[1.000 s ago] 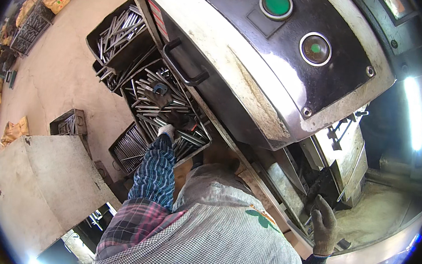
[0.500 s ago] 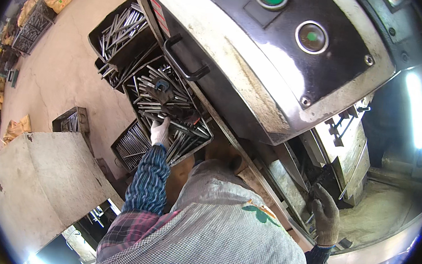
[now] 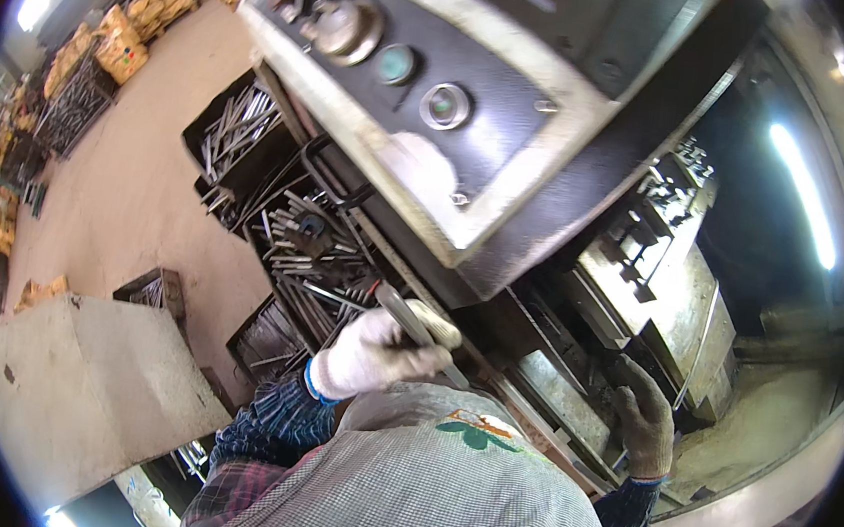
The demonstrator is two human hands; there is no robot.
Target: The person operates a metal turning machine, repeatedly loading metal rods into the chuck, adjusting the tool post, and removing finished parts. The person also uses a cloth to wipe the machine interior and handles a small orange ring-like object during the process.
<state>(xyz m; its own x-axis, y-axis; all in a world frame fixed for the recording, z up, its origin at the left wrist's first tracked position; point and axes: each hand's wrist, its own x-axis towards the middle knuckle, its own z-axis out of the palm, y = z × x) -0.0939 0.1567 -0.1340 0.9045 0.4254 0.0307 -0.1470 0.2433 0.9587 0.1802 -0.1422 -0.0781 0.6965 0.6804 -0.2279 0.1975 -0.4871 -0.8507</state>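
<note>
In a white glove, my left hand (image 3: 374,355) is closed around metal rods (image 3: 405,317), in front of my apron; how many it holds I cannot tell. Beyond it stands a bin of loose metal rods (image 3: 307,263), with a dark tool-like object (image 3: 314,239) lying on the rods. My right hand (image 3: 645,424), in a greyish, stained glove, is by the opening of a machine. Its fingers are stretched out and hold nothing visible. Close by it is a pale metal block (image 3: 657,274) with small clamp-like fittings on top.
A control panel (image 3: 404,126) with knobs and buttons juts out ahead. Another bin of rods (image 3: 242,137) stands farther left. A pale sheet-metal cover (image 3: 102,366) rises at the left. Stuffed sacks (image 3: 120,41) and a metal crate (image 3: 73,118) line the far side.
My left hand has come up from the bin toward my body and right, bringing rods with it. My right hand stays by the machine opening. The whole view has shifted.
</note>
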